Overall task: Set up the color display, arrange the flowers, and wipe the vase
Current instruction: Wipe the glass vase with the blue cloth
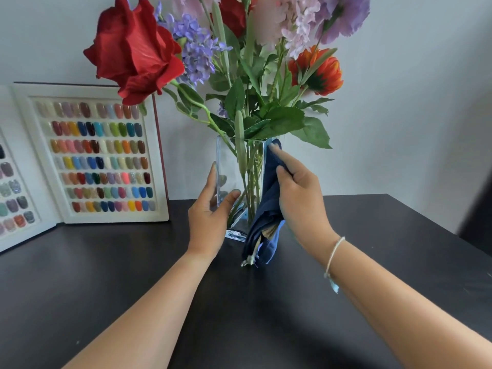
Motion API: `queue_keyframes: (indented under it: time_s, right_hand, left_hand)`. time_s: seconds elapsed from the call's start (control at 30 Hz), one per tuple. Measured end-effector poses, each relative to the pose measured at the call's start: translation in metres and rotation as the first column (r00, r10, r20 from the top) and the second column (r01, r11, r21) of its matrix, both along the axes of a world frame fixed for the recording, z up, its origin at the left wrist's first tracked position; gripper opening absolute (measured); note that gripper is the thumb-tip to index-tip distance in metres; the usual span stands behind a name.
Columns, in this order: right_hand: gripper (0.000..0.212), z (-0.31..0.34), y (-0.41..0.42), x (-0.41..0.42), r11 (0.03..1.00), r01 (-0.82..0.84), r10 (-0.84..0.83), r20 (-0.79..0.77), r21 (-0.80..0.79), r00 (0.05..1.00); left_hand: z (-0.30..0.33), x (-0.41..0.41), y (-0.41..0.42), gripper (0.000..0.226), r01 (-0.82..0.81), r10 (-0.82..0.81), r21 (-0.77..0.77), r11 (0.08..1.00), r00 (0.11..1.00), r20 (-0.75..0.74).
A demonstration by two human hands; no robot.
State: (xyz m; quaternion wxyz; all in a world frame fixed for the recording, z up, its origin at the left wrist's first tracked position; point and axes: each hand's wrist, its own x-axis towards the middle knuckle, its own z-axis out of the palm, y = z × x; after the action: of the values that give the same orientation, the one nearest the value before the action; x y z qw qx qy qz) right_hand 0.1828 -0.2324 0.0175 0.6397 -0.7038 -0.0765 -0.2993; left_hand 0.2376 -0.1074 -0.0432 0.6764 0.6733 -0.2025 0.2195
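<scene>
A clear rectangular glass vase [229,166] stands on the black table, holding a bouquet of flowers [202,57]: red roses, purple and pink blooms, an orange flower and green leaves. My left hand [210,211] grips the vase's lower left side, thumb on the front face. My right hand [298,193] presses a dark blue cloth [266,217] against the vase's right side, fingertips near the rim. The cloth hangs down to the tabletop. An open white color display book [98,155] with rows of painted nail swatches stands upright at the left against the wall.
The black table [106,275] runs from the wall toward me, with its right edge at the far right. A second page of the display [16,193] angles forward at the far left. A bracelet [334,257] circles my right wrist.
</scene>
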Motion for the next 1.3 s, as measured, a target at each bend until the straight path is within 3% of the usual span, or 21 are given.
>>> queue_keyframes:
  time_s: [0.13, 0.33, 0.67, 0.9, 1.13, 1.3]
  right_hand:
    - [0.04, -0.01, 0.0, -0.004, 0.997, -0.012, 0.013, 0.01, -0.079, 1.0]
    - [0.041, -0.005, -0.001, 0.008, 0.999, -0.045, 0.045, 0.001, 0.013, 0.999]
    - [0.04, 0.011, -0.016, 0.049, 0.994, 0.106, -0.105, -0.038, 0.017, 0.994]
    - [0.04, 0.008, -0.012, 0.04, 0.995, 0.047, -0.045, -0.015, 0.083, 0.999]
    - [0.039, -0.01, -0.015, 0.0, 0.983, -0.049, 0.045, -0.024, -0.176, 0.999]
    - [0.041, -0.014, -0.035, -0.018, 0.929, -0.194, 0.141, -0.183, -0.315, 0.973]
  left_hand:
    - [0.0, -0.001, 0.001, 0.062, 0.004, -0.004, 0.008, 1.0, 1.0, 0.002]
    - [0.0, 0.002, 0.0, 0.061, 0.007, -0.007, -0.01, 1.0, 1.0, -0.014]
    - [-0.004, 0.008, -0.001, 0.064, -0.048, 0.047, 0.025, 0.999, 0.998, 0.043]
    - [-0.006, 0.01, -0.002, 0.065, -0.067, 0.066, 0.022, 0.998, 0.997, 0.051]
    - [-0.004, 0.009, -0.002, 0.065, -0.061, 0.06, 0.029, 0.998, 0.997, 0.05]
    - [-0.004, 0.008, -0.001, 0.062, -0.045, 0.044, 0.038, 0.998, 0.999, 0.027]
